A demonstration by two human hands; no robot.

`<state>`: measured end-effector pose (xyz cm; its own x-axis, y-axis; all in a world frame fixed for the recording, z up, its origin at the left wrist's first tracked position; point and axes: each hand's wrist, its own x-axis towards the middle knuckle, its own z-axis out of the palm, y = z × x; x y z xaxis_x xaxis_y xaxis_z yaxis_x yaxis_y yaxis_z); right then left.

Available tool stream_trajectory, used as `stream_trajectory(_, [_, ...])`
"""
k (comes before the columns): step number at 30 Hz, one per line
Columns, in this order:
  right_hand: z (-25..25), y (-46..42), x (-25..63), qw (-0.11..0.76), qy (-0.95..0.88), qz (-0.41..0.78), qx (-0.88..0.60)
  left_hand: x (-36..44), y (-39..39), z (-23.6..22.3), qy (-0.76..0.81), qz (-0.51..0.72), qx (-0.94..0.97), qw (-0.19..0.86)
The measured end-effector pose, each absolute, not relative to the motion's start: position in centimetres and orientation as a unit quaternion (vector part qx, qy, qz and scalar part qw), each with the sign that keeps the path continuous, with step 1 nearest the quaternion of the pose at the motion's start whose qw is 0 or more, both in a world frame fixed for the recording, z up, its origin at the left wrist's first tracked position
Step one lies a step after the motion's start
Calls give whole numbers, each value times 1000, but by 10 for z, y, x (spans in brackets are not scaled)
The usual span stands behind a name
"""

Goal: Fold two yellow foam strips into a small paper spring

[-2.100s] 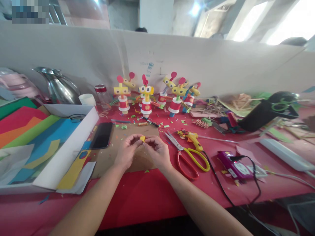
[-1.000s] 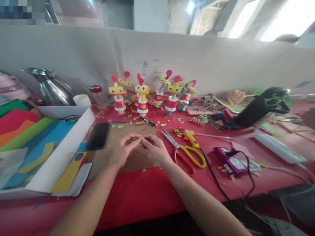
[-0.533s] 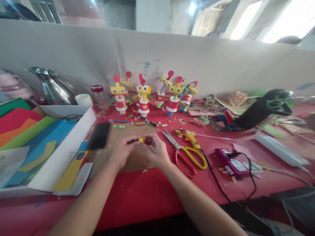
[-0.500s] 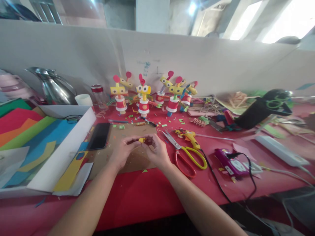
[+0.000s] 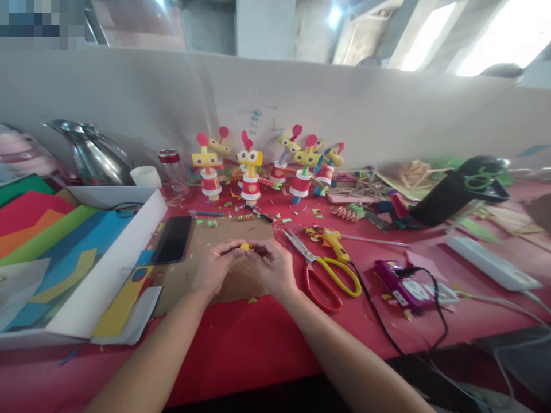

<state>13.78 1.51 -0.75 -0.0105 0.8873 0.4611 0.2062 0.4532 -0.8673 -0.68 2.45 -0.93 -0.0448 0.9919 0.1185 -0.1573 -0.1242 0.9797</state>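
Note:
Between my fingertips is a small folded piece of yellow paper point(image 5: 245, 246). My left hand point(image 5: 217, 264) pinches it from the left, and my right hand point(image 5: 273, 265) grips it from the right. Both hands are over a brown cardboard sheet point(image 5: 181, 289) strewn with paper scraps. Scissors point(image 5: 316, 261) with one red and one yellow handle lie just right of my right hand, beside a yellow glue gun point(image 5: 336, 244). Behind the cardboard stand several paper-cup robot figures point(image 5: 251, 184) with yellow heads. Short paper springs point(image 5: 245, 217) lie in front of them.
A black phone point(image 5: 173, 239) lies left of the cardboard, near a white box point(image 5: 107, 272) of coloured paper. A steel jug point(image 5: 97, 152), white cup point(image 5: 145, 176) and glass jar point(image 5: 171, 169) stand behind. On the right are a purple plug adapter point(image 5: 407, 284), cables and a white power strip point(image 5: 491, 263).
My fingers have shifted around the yellow paper piece, which was nearly hidden a second ago and shows again now. The view has swayed slightly. Everything on the table stays put.

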Motion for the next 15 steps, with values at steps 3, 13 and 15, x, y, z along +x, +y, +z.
stream_trajectory(3, [-12,15,136,568,-627,324,-424,-5,25,-11,427,584,452,521])
stream_trajectory(13, [6,12,156,468,-693,296,-461,-4,26,-13,374,571,366,632])
stream_trajectory(15, [16,4,184,380,-742,228,-504,-5,27,-10,356,586,334,647])
